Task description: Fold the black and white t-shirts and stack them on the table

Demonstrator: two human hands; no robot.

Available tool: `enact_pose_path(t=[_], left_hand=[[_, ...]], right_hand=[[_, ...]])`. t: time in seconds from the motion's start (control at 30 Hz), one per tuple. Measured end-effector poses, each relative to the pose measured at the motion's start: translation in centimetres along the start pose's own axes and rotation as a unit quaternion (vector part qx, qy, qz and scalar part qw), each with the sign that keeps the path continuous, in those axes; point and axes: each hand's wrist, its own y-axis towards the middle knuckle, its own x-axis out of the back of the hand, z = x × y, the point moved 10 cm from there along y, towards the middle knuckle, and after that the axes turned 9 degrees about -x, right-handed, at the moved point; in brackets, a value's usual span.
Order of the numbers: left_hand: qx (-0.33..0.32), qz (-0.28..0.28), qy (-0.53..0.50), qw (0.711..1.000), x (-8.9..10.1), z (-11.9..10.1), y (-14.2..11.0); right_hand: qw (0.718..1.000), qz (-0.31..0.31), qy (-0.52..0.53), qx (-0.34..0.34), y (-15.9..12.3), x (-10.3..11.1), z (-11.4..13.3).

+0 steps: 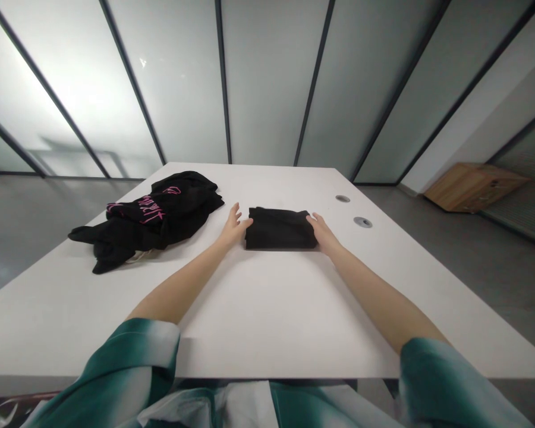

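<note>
Flat-folded black cloth garment (280, 229) on a white rectangular desk (267, 309), open left hand (234, 227) and open right hand (323, 233) resting against its opposite ends, neither gripping, crumpled black garment with pink lettering (147, 217) left of the folded one

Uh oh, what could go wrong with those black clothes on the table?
The folded black cloth sits between the left hand and right hand, held only at its sides, so it might slip or flop open if lifted. The crumpled black garment with pink letters lies close to the left hand and could get bumped.
</note>
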Motion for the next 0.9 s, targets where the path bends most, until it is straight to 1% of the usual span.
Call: enact_pose_path(t=[0.03,0.1,0.17,0.23,0.3,0.37,0.4,0.47,0.5,0.57,0.6,0.67,0.7,0.73,0.8,0.87,0.9], left_hand=[[-0.032,0.014,0.044,0.998,-0.5,-0.4,-0.3],[-0.09,0.048,0.12,0.988,-1.7,-1.5,-1.0],[-0.115,0.064,0.177,0.975,-2.5,-2.1,-1.6],[-0.105,0.064,0.21,0.97,-2.8,-2.0,-1.7],[-0.086,0.06,0.222,0.969,-2.8,-1.6,-1.6],[-0.081,0.059,0.225,0.969,-2.7,-1.4,-1.5],[-0.083,0.059,0.228,0.968,-2.7,-1.3,-1.5],[-0.088,0.063,0.242,0.964,-2.8,-1.3,-1.6],[-0.094,0.069,0.253,0.96,-2.9,-1.4,-1.7],[-0.117,0.091,0.28,0.949,-3.3,-1.9,-2.1],[-0.132,0.107,0.294,0.941,-3.6,-2.2,-2.3],[-0.155,0.144,0.321,0.923,-4.3,-2.8,-2.7],[-0.16,0.16,0.332,0.916,-4.6,-2.9,-2.9],[-0.16,0.172,0.341,0.91,-4.8,-3.0,-3.0],[-0.155,0.18,0.354,0.905,-4.8,-3.1,-3.0],[-0.146,0.167,0.357,0.907,-4.5,-3.0,-2.8],[-0.139,0.156,0.356,0.911,-4.2,-2.9,-2.7]], right_hand=[[1.0,-0.006,0.022,-0.021,0.1,0.1,-0.6],[0.994,0.001,0.089,-0.062,0.0,0.0,-1.6],[0.995,0.008,0.082,-0.061,-0.3,0.1,-1.2],[0.998,-0.002,0.049,-0.046,-0.6,0.5,-0.4],[0.999,-0.022,0.026,-0.013,-0.6,1.1,0.7],[0.999,-0.034,0.008,0.012,-0.6,1.2,1.4],[0.999,-0.032,-0.009,0.011,-0.5,1.0,1.2],[0.997,-0.017,-0.073,-0.013,-0.3,0.2,0.4],[0.993,-0.014,-0.114,-0.025,-0.3,-0.1,-0.1],[0.982,-0.032,-0.183,-0.027,-0.6,-0.1,-0.3],[0.978,-0.051,-0.2,-0.012,-0.9,0.1,0.1],[0.975,-0.078,-0.205,0.045,-1.9,0.4,1.9],[0.973,-0.072,-0.203,0.083,-2.5,0.1,3.0],[0.97,-0.05,-0.204,0.122,-3.3,-0.6,4.1],[0.958,0.028,-0.22,0.181,-4.7,-2.8,5.8],[0.943,0.098,-0.247,0.201,-5.8,-5.0,6.4],[0.938,0.115,-0.259,0.2,-6.0,-5.7,6.4]])
